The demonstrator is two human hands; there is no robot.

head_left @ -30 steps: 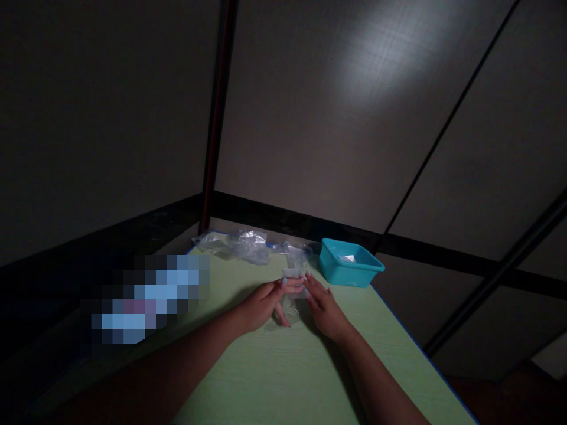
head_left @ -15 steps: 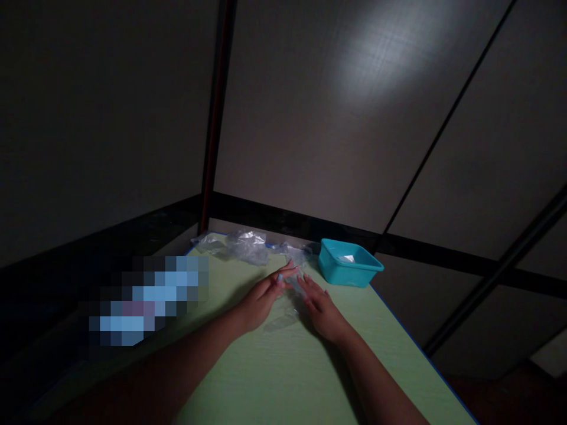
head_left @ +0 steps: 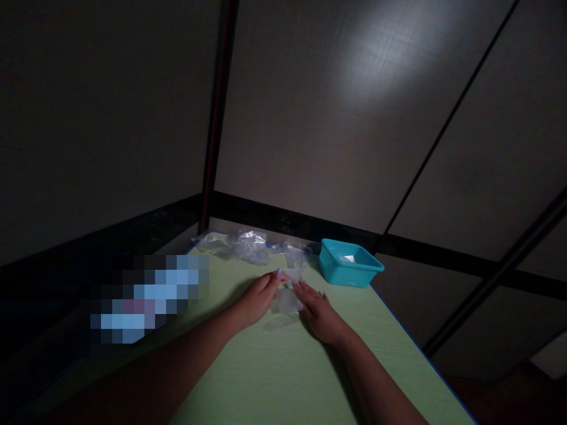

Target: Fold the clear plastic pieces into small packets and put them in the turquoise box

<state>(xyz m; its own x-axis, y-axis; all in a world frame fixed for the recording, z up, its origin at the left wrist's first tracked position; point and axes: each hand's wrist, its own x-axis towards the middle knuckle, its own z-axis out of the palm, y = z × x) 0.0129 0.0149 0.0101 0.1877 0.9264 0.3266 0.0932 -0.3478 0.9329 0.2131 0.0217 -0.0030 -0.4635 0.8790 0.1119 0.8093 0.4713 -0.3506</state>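
A clear plastic bag (head_left: 289, 301) lies low over the green table, between my two hands. My left hand (head_left: 261, 298) is closed at the bag's left side, thumb uppermost, with the plastic at its fingertips. From the right, my right hand (head_left: 319, 313) has its fingers bent together over the bag's other edge. The fingers partly hide the plastic, and its far part shows pale beyond the fingertips.
Crumpled clear plastic bags (head_left: 248, 247) lie along the table's back edge. At the back right stands a turquoise basket (head_left: 349, 274) with something whitish inside. Walls rise behind the green table (head_left: 252, 378). A pixelated patch covers the left side.
My left fingers have drawn back and down from their stretched position and closed at the bag. The plastic between the hands now shows more spread out. My right hand has barely shifted.
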